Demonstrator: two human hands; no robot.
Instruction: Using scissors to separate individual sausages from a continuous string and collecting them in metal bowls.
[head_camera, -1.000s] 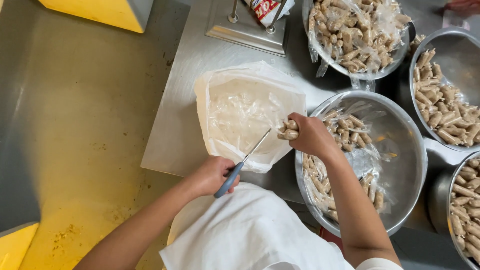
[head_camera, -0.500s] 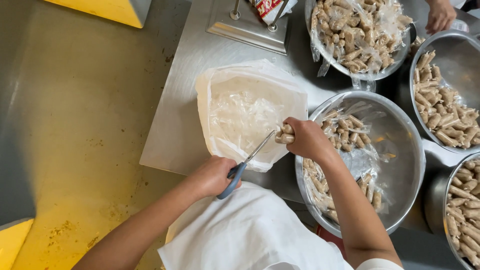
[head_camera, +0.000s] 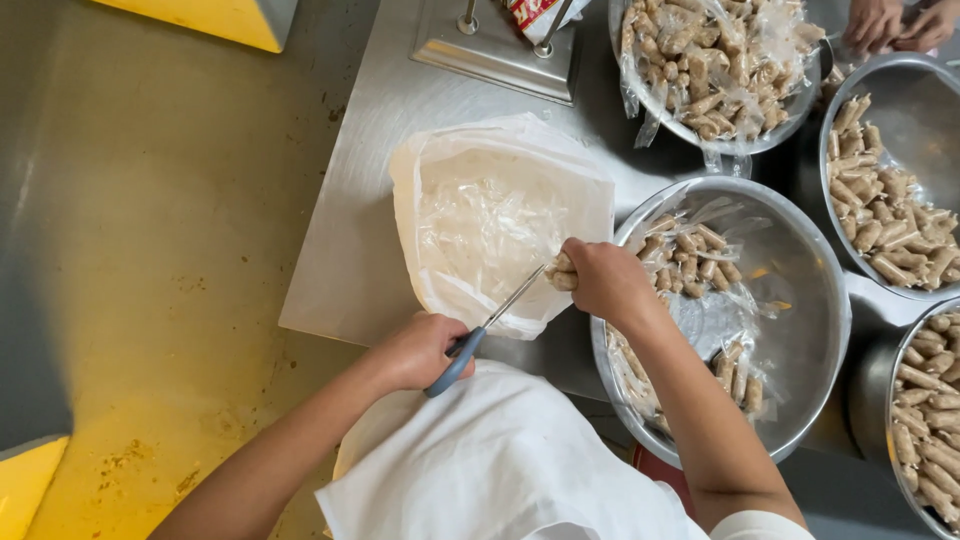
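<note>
- Left hand (head_camera: 415, 352) is closed around the blue handles of a pair of scissors (head_camera: 478, 335); the blades point up and right toward the other hand.
- Right hand (head_camera: 605, 280) is pinched shut on a small wrapped snack piece (head_camera: 561, 275), held at the scissor tips, above the edge of a container lined with a clear plastic bag (head_camera: 490, 215).
- The lined container rests on a stainless steel worktop (head_camera: 370, 220), near its front edge, just beside a large steel bowl (head_camera: 800, 330).
- That bowl holds opened clear wrapping and some brown snack sticks along its left side.
- Three further steel bowls of the same sticks sit to the right and behind (head_camera: 890, 190); the rear one (head_camera: 715, 70) is heaped in plastic.
- Another person's hands (head_camera: 895, 20) show at the top right corner.
- A white apron (head_camera: 500, 465) covers the person's front.
- The floor (head_camera: 150, 260) left of the worktop is grey-yellow, worn and stained; yellow shapes stand at its upper and lower left.
</note>
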